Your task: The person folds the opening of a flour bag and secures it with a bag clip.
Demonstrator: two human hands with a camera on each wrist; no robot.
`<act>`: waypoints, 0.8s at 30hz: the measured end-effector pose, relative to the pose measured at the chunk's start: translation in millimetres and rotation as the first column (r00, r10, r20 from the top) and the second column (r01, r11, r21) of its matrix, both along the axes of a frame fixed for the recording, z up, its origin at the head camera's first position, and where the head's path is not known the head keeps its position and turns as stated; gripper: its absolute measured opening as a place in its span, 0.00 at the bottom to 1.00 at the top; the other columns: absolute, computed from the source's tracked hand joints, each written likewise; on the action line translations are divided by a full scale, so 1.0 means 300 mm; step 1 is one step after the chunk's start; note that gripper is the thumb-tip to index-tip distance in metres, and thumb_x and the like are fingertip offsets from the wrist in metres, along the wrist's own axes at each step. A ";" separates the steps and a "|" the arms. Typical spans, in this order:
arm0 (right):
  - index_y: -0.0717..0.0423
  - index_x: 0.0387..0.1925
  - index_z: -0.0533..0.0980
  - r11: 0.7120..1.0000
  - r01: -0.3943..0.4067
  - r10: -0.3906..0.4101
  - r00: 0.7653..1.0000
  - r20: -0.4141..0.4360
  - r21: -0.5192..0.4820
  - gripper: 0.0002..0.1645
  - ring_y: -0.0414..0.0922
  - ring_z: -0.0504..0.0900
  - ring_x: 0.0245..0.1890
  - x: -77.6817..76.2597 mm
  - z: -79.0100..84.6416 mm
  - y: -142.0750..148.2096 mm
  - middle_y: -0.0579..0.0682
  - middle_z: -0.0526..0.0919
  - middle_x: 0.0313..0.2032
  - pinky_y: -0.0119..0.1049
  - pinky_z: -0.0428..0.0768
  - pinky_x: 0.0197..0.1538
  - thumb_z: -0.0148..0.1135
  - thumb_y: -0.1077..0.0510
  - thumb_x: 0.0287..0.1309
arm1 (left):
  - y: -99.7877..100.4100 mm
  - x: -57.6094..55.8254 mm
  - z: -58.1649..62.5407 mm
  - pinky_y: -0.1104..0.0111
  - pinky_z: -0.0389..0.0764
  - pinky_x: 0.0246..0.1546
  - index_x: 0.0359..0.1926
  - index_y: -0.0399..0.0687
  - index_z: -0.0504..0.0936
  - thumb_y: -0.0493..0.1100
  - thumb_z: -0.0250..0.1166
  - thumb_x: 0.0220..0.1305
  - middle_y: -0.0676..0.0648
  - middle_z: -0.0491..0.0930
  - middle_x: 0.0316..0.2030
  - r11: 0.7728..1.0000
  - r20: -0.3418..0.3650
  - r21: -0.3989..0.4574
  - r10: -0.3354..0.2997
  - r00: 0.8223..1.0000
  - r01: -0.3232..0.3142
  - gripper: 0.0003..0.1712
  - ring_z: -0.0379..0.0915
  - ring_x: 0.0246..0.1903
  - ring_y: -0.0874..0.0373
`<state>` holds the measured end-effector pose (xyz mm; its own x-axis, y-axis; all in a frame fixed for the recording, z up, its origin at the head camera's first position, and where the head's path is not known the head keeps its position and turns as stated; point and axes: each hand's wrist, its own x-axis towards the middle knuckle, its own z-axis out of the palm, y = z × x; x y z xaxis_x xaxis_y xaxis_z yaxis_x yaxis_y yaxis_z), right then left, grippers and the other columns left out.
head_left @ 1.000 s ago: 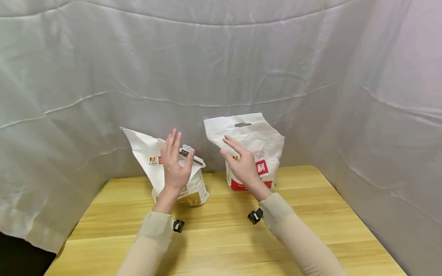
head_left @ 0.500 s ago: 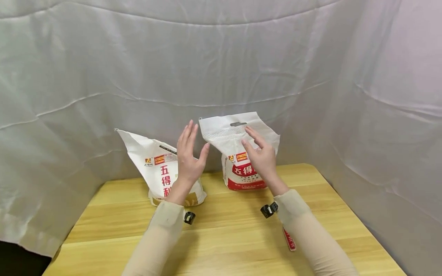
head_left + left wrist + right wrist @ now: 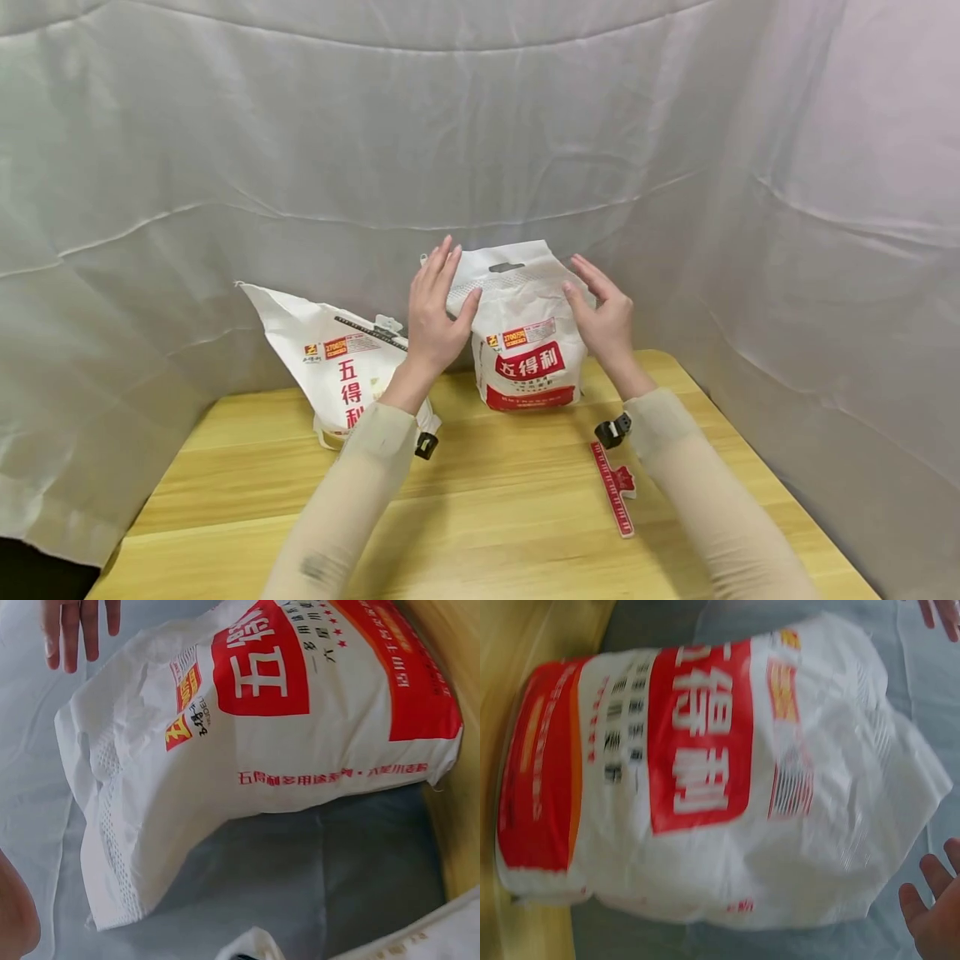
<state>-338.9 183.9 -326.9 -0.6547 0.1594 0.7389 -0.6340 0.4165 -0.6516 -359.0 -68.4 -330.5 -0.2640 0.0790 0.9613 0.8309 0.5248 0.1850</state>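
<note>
A white flour bag with red print (image 3: 528, 333) stands upright at the back of the wooden table, its top with the handle slot folded over slightly. My left hand (image 3: 437, 321) is at the bag's left upper side, fingers straight and raised, thumb overlapping the edge in the head view. On the other side is my right hand (image 3: 603, 321), its fingers extended beside the upper right edge. Both wrist views show gaps between fingers and bag; the right wrist view has the right hand (image 3: 937, 915) apart from the bag's top. Neither hand holds anything.
Left of it, a second white flour bag (image 3: 352, 375) leans with its top slanting left and a dark clip (image 3: 375, 332) across it. A red bag clip (image 3: 615, 492) lies on the table (image 3: 480, 533) near the right sleeve. Grey cloth (image 3: 480, 142) hangs behind.
Both hands have moved right, from in front of the two bags to either side of the red-printed one. The red clip has come into view from behind the right arm.
</note>
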 end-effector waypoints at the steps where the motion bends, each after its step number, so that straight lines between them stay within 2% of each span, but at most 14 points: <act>1: 0.58 0.64 0.79 1.000 0.010 -0.011 1.000 0.002 0.008 0.24 0.45 0.74 0.70 -0.011 -0.005 0.018 0.49 0.79 0.67 0.47 0.73 0.70 0.67 0.59 0.69 | 0.008 -0.007 0.008 0.40 0.59 0.72 0.72 0.36 0.71 0.45 0.66 0.68 0.37 0.67 0.74 1.000 0.004 -0.012 0.001 1.000 -0.001 0.35 0.62 0.72 0.34; 2: 0.55 0.65 0.80 1.000 0.024 -0.024 1.000 0.005 0.015 0.24 0.43 0.74 0.70 -0.031 -0.015 0.038 0.46 0.79 0.67 0.45 0.73 0.70 0.68 0.57 0.69 | 0.015 -0.013 0.015 0.39 0.59 0.72 0.72 0.36 0.71 0.45 0.66 0.68 0.38 0.67 0.74 1.000 0.009 -0.023 0.002 1.000 -0.002 0.35 0.62 0.72 0.34; 5: 0.56 0.65 0.80 0.998 0.055 -0.056 0.998 0.008 0.037 0.24 0.44 0.74 0.70 -0.047 -0.020 0.073 0.47 0.79 0.67 0.45 0.73 0.69 0.68 0.58 0.69 | 0.039 -0.036 0.038 0.40 0.61 0.71 0.72 0.37 0.71 0.45 0.66 0.69 0.38 0.67 0.74 0.998 0.011 -0.059 0.004 1.000 -0.003 0.35 0.63 0.71 0.35; 11: 0.56 0.65 0.79 0.994 0.080 -0.082 0.996 0.032 0.072 0.24 0.46 0.76 0.68 -0.084 -0.035 0.129 0.49 0.80 0.66 0.48 0.76 0.67 0.67 0.58 0.69 | 0.085 -0.072 0.084 0.52 0.58 0.75 0.74 0.40 0.69 0.46 0.65 0.71 0.41 0.66 0.76 0.988 0.047 -0.153 0.020 0.999 -0.013 0.35 0.61 0.74 0.43; 18: 0.58 0.64 0.79 0.992 0.065 -0.073 0.995 0.069 0.113 0.25 0.57 0.81 0.62 -0.113 -0.058 0.177 0.56 0.80 0.65 0.56 0.79 0.62 0.67 0.59 0.68 | 0.128 -0.102 0.117 0.58 0.57 0.76 0.75 0.41 0.69 0.47 0.65 0.73 0.42 0.66 0.76 0.972 0.093 -0.233 0.033 0.995 -0.010 0.35 0.61 0.75 0.46; 24: 0.60 0.65 0.79 0.987 0.033 -0.054 0.990 0.133 0.156 0.25 0.64 0.85 0.53 -0.130 -0.075 0.204 0.62 0.82 0.61 0.57 0.82 0.56 0.68 0.60 0.68 | 0.158 -0.132 0.132 0.57 0.61 0.74 0.76 0.44 0.69 0.47 0.64 0.74 0.46 0.66 0.76 0.951 0.186 -0.310 0.069 0.980 -0.008 0.34 0.63 0.74 0.50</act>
<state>-377.8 245.2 -349.4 -0.7457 0.0818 0.6612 -0.5227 0.5436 -0.6567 -398.7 -21.1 -290.9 -0.4502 0.3479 0.8223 0.7734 0.6122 0.1644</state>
